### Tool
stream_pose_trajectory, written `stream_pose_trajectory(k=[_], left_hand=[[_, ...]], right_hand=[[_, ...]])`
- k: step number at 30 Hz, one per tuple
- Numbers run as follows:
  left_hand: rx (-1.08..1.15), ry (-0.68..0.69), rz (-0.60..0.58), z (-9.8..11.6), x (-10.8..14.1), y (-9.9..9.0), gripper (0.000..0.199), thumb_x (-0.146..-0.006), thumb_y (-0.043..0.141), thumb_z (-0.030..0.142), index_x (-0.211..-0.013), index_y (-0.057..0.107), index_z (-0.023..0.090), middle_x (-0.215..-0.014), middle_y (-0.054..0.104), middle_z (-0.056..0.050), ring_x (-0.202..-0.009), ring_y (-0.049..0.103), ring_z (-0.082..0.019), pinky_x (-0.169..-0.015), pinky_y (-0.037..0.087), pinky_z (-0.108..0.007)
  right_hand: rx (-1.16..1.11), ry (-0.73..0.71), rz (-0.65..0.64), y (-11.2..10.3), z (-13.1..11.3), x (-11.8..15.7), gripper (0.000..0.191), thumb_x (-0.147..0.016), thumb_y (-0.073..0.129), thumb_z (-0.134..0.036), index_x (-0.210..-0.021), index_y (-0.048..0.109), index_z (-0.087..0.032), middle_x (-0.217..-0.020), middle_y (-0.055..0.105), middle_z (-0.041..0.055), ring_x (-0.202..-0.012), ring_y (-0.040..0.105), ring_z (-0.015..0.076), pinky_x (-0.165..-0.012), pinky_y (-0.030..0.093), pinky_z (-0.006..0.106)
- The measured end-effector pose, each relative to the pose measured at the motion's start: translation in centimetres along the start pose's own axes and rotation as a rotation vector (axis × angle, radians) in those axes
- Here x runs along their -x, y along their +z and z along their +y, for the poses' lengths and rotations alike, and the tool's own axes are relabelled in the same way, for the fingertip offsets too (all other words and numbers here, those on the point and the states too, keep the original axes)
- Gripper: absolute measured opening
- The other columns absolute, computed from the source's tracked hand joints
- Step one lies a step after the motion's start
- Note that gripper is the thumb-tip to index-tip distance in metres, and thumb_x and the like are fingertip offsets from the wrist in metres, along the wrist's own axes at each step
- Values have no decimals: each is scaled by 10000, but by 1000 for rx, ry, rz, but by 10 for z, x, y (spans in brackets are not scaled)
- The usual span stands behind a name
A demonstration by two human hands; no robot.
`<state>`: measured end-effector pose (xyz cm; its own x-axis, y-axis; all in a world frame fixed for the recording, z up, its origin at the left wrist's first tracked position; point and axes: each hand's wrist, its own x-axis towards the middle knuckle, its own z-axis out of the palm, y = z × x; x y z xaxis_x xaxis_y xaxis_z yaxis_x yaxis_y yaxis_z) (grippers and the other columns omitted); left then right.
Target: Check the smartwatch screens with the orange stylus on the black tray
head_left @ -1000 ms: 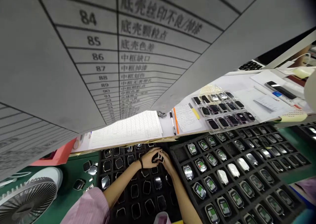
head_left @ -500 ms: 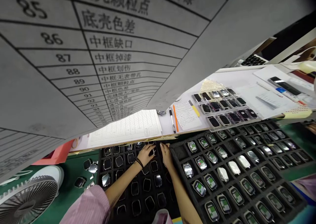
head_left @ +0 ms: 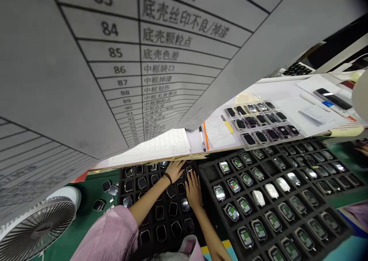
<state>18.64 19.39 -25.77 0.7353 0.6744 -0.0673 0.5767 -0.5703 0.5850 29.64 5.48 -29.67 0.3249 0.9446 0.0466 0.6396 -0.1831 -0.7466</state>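
Observation:
My left hand (head_left: 174, 171) reaches over the far right part of a black compartment tray (head_left: 149, 211), its fingers stretched out above the cells. A dark band circles that wrist. Close beside it, my right hand (head_left: 194, 190) lies along the tray's right side, fingers extended and slightly apart. Under and around both hands, dark-screened square watch faces (head_left: 181, 188) sit in the cells. A small shiny piece (head_left: 189, 169) shows near the right fingertips; I cannot make out what it is. Neither hand visibly holds anything.
To the right stands a second tray (head_left: 211, 173) of watches, several with lit green-and-white screens. Clear packs of watches (head_left: 260, 123), a pen (head_left: 202, 138) and papers lie on the shelf behind. A fan (head_left: 37, 230) stands left. A large printed sheet (head_left: 161, 67) hangs close overhead.
My right hand has come back from the tray's far edge, its fingers now flatter and more spread. My left hand's fingers have straightened. The view has shifted slightly.

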Motion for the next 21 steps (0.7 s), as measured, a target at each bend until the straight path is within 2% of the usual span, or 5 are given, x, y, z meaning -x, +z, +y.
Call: stream_pose_trajectory(k=[4, 7, 12, 17, 21], left_hand=[[-50, -83, 15, -8, 50, -11, 345, -926, 375, 177, -1233, 532, 191, -1175, 560, -119, -1106, 520, -266, -940, 420, -448], [-67, -121, -13, -15, 67, -12, 336, -891, 453, 159, -1214, 539, 188, -1177, 541, -117, -1114, 508, -267, -929, 444, -436], [-97, -198, -91, -13, 55, 1, 356, -822, 634, 193, -1170, 560, 174, -1169, 562, -109, -1095, 536, -267, -896, 485, -441], [-122, -262, -147, 0, 43, 20, 331, -905, 560, 313, -1192, 540, 151, -1192, 572, -95, -1007, 597, -218, -840, 523, -423], [-101, -204, -179, -7, 51, 14, 332, -905, 559, 312, -1199, 540, 159, -1214, 562, -98, -1036, 587, -226, -862, 514, -436]], right_hand=[[273, -34, -58, -1, 0, 24, 481, -965, 337, -307, -1429, 378, -187, -1512, 332, 106, -1419, 217, 248, -1120, 203, 485], [390, -38, -73, -2, -2, 32, 522, -932, 316, -167, -1452, 331, -198, -1532, 288, 91, -1424, 203, 241, -1097, 242, 472], [479, -26, -52, -1, -7, 44, 649, -857, 325, -74, -1482, 250, -231, -1542, 269, 71, -1421, 210, 244, -1072, 270, 459], [485, 1, -2, 7, -10, 63, 614, -877, 299, -100, -1478, 266, -218, -1532, 294, 79, -1412, 235, 261, -1059, 279, 468], [448, -9, 24, 10, -10, 68, 611, -889, 286, -117, -1485, 237, -240, -1537, 286, 64, -1415, 225, 253, -1063, 277, 468]])
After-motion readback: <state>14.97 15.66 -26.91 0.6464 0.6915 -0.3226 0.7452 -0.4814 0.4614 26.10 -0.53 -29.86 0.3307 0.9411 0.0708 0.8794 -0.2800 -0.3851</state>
